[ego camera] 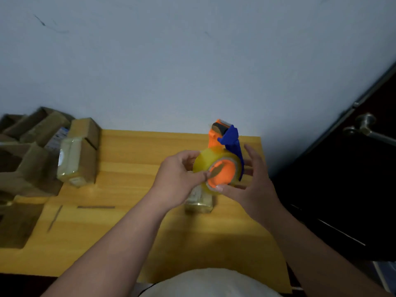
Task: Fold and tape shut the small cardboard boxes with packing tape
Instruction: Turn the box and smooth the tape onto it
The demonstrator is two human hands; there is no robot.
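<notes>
Clasping the tape dispenser (pixel 222 159), both hands' grips hold it above a taped box (pixel 199 200).

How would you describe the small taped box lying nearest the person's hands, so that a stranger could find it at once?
Start at the yellow wooden table against the pale wall. Just below the tape dispenser held in both hands lies a small taped box, partly hidden by the left hand. Unlike the boxes piled at the table's left edge, it lies alone.

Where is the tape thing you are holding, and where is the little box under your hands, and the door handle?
tape dispenser (pixel 221 175), head view, on its orange hub.
small box (pixel 199 203), head view, on its taped front face.
door handle (pixel 365 125), head view, on the metal knob.
</notes>
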